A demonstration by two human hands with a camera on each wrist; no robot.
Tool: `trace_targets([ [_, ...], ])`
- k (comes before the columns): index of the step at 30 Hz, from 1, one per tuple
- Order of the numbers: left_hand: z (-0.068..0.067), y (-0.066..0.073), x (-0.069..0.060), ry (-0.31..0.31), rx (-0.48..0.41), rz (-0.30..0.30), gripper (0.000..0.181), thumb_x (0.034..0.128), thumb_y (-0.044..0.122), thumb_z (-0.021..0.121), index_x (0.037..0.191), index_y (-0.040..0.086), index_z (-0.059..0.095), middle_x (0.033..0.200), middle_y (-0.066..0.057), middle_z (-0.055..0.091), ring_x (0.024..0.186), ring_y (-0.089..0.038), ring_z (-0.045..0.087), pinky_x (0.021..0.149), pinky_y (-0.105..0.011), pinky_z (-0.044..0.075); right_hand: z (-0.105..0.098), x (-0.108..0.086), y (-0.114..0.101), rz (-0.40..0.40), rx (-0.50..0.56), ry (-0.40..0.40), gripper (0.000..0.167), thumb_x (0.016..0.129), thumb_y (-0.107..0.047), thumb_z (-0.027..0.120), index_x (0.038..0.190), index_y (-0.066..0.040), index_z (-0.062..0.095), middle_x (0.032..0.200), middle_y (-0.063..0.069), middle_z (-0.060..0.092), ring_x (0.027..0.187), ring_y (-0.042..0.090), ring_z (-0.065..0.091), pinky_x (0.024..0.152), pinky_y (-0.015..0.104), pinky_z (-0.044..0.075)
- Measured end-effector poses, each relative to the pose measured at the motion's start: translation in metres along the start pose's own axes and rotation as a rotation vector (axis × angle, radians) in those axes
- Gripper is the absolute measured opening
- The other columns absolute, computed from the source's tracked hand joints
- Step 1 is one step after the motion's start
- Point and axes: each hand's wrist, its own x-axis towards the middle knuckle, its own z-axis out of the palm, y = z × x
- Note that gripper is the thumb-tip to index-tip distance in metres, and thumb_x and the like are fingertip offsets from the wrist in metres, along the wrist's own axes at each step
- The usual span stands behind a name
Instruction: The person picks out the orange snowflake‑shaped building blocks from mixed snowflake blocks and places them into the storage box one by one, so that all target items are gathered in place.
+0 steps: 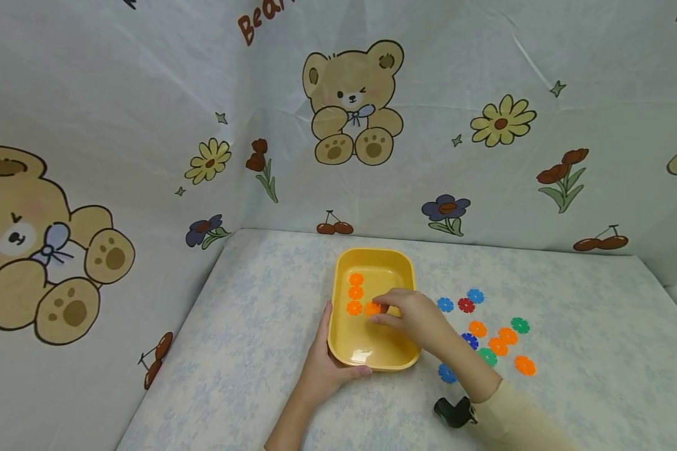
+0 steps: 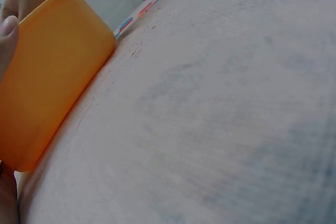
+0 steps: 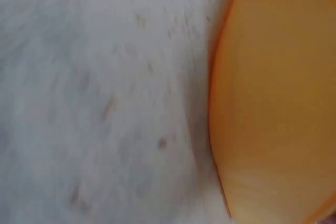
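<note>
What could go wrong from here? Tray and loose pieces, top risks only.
1. The right hand pinches an orange piece right beside the column of three orange pieces; letting go might nudge the nearest one out of line.
2. The right forearm crosses over the table by the loose pieces, so pulling back low may sweep some.
3. The left hand grips the tray at one corner; a tug could shift the layout.

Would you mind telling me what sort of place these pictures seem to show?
Probably a small tabletop play or craft corner: a bear-printed backdrop borders a mottled tabletop, which holds a yellow tray and colourful flower-shaped discs.
</note>
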Motion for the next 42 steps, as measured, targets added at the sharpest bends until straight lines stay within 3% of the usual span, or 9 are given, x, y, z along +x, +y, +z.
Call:
trace_targets([
  [4, 0.000, 0.000, -0.001, 0.008, 0.004, -0.019, 0.131, 0.0712, 0.017, 0.091, 0.160, 0.033, -0.004, 0.165, 0.006, 0.017, 0.138, -0.019, 0.047, 0.101, -0.022, 0.049, 0.014, 0.010, -0.008, -0.020, -0.044, -0.058, 0.032, 0.081, -0.038, 0.080, 0.104, -0.016, 0.078, 0.079, -0.014, 0.063, 0.075, 0.008, 0.057, 0.078, 0.027, 0.056],
  [12, -0.001, 0.000, -0.002, 0.006, -0.011, -0.020, 0.131, 0.0707, 0.014, 0.091, 0.160, 0.035, -0.003, 0.167, 0.003, 0.013, 0.139, -0.021, 0.046, 0.101, -0.025, 0.050, 0.033, 0.027, -0.013, -0.024, -0.078, -0.136, 0.027, 0.078, -0.038, 0.083, 0.086, -0.013, 0.077, 0.073, -0.008, 0.067, 0.068, 0.009, 0.056, 0.069, 0.028, 0.051],
  [17, -0.001, 0.000, -0.001, -0.002, -0.027, -0.020, 0.131, 0.0716, 0.013, 0.090, 0.160, 0.034, -0.004, 0.167, 0.003, 0.011, 0.140, -0.021, 0.045, 0.101, -0.025, 0.050, 0.042, 0.031, -0.014, -0.015, -0.113, -0.166, 0.033, 0.078, -0.043, 0.083, 0.064, -0.020, 0.064, 0.053, -0.011, 0.045, 0.054, 0.009, 0.041, 0.054, 0.023, 0.033],
  [20, 0.000, 0.000, -0.001, -0.004, -0.024, -0.022, 0.131, 0.0720, 0.014, 0.090, 0.160, 0.033, -0.005, 0.167, 0.004, 0.011, 0.140, -0.021, 0.045, 0.101, -0.025, 0.050, 0.045, 0.032, -0.014, -0.007, -0.115, -0.157, 0.038, 0.079, -0.042, 0.082, 0.059, -0.022, 0.058, 0.050, -0.011, 0.033, 0.051, 0.009, 0.033, 0.051, 0.023, 0.024],
  [35, 0.000, 0.001, -0.001, 0.022, 0.038, -0.030, 0.132, 0.0698, 0.019, 0.092, 0.160, 0.033, -0.003, 0.167, 0.005, 0.012, 0.140, -0.018, 0.044, 0.103, -0.021, 0.047, 0.050, 0.034, -0.011, 0.021, -0.116, -0.106, 0.021, 0.079, -0.036, 0.084, 0.074, -0.018, 0.074, 0.061, -0.011, 0.057, 0.058, 0.010, 0.046, 0.058, 0.025, 0.040],
  [42, 0.000, 0.001, -0.001, 0.013, 0.008, -0.027, 0.131, 0.0706, 0.016, 0.091, 0.160, 0.034, -0.003, 0.167, 0.002, 0.012, 0.139, -0.020, 0.046, 0.102, -0.023, 0.048, 0.042, 0.031, -0.013, -0.001, -0.110, -0.096, 0.020, 0.081, -0.033, 0.082, 0.085, -0.014, 0.077, 0.071, -0.007, 0.066, 0.065, 0.010, 0.054, 0.066, 0.027, 0.049],
])
